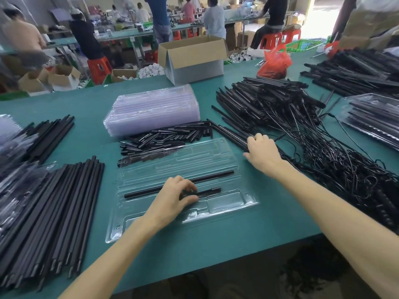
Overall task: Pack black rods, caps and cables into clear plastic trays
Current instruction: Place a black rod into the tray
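Clear tray [233,203] on the bench [216,238], two black rods [216,175] lay in it — left hand [172,197], grip pinched on small caps [188,192], right hand [262,152], grip curled round a loose rod [228,132] beside the tray.

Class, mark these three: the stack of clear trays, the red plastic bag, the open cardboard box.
stack of clear trays [151,108]: head view, top tray's middle.
red plastic bag [275,63]: head view, front face.
open cardboard box [196,71]: head view, front wall.

table [216,244] | tray [226,203] under left hand [174,195] | rods [54,212] left of it | caps [168,137] beyond | cables [345,169] right of right hand [261,152]
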`<control>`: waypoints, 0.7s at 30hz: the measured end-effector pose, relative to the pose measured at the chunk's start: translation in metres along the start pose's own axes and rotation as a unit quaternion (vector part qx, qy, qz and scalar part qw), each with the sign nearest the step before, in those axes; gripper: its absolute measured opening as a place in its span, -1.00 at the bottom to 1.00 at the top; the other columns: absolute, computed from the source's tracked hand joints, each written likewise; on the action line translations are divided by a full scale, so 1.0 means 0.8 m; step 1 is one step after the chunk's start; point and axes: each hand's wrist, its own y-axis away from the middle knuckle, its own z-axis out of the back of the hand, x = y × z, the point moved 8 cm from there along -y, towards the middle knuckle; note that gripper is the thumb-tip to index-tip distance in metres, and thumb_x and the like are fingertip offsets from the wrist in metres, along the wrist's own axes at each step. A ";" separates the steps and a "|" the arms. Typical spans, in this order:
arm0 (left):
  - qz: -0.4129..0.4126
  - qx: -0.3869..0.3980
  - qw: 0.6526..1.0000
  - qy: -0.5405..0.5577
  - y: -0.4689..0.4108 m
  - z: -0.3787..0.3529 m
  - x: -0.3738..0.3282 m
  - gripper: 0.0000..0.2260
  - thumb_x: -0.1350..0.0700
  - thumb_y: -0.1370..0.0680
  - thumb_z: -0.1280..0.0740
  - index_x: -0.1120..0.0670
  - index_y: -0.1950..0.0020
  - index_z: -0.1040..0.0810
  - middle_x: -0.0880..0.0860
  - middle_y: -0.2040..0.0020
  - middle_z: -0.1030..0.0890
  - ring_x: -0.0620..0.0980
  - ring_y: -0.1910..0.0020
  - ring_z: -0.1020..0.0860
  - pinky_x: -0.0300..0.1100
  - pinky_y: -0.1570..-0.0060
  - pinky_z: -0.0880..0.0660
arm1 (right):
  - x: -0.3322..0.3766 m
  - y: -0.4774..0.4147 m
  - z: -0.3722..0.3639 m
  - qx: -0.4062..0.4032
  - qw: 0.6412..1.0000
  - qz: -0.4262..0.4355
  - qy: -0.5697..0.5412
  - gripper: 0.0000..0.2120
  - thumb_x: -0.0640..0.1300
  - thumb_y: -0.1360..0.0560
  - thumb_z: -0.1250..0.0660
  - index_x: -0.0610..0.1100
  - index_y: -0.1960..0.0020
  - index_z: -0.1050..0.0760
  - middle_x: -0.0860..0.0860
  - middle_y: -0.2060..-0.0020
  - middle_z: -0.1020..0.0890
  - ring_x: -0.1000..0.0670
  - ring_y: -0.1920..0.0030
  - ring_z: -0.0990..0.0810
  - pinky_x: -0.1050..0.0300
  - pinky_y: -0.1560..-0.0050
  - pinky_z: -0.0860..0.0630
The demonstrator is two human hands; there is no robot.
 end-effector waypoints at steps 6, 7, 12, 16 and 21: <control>-0.032 -0.030 0.999 0.006 0.004 0.002 -0.006 -0.82 0.00 -0.57 -0.42 -0.11 -0.17 -0.61 -0.20 0.04 -0.49 -0.27 -0.05 -0.36 -0.43 -0.04 -0.29 | -0.005 -0.001 -0.015 -0.034 0.998 0.002 0.061 -0.80 -0.10 -0.59 -0.28 -0.23 -0.10 -0.44 -0.20 -0.08 -0.52 -0.22 -0.09 -0.48 -0.04 -0.05 -0.38; -0.044 -0.031 0.999 0.001 0.005 0.001 -0.008 -0.79 0.00 -0.58 -0.40 -0.14 -0.21 -0.61 -0.18 0.04 -0.48 -0.26 -0.06 -0.36 -0.44 -0.07 -0.28 | -0.004 -0.003 -0.014 -0.029 0.998 0.008 0.057 -0.83 -0.14 -0.57 -0.28 -0.24 -0.06 -0.45 -0.21 -0.05 -0.52 -0.23 -0.07 -0.48 -0.04 -0.02 -0.38; -0.080 -0.031 0.996 -0.035 0.005 -0.003 -0.014 -0.74 0.06 -0.61 -0.37 -0.17 -0.28 -0.63 -0.15 0.04 -0.43 -0.15 -0.04 -0.35 -0.37 -0.11 -0.32 | -0.009 -0.007 0.005 -0.038 0.999 0.017 -0.007 -0.84 -0.18 -0.56 -0.21 -0.28 0.03 -0.48 -0.20 0.06 -0.56 -0.24 0.03 -0.51 -0.01 0.13 -0.33; -0.081 -0.028 0.996 -0.038 0.005 -0.005 -0.013 -0.74 0.06 -0.62 -0.35 -0.18 -0.28 -0.63 -0.16 0.03 -0.42 -0.21 -0.05 -0.32 -0.38 -0.12 -0.31 | -0.027 -0.002 0.023 -0.034 0.973 -0.085 -0.213 -0.74 -0.10 -0.51 -0.21 -0.28 0.17 -0.52 -0.17 0.23 -0.59 -0.23 0.23 -0.50 -0.01 0.20 -0.46; -0.078 -0.032 0.996 -0.028 -0.002 -0.009 -0.024 -0.73 0.07 -0.63 -0.34 -0.18 -0.30 -0.62 -0.13 0.01 -0.43 -0.12 -0.06 -0.33 -0.43 -0.13 -0.27 | -0.035 0.004 0.048 -0.009 0.895 -0.176 -0.409 -0.70 -0.05 -0.45 -0.23 -0.26 0.32 -0.51 -0.06 0.46 -0.50 -0.07 0.42 -0.35 0.10 0.36 -0.34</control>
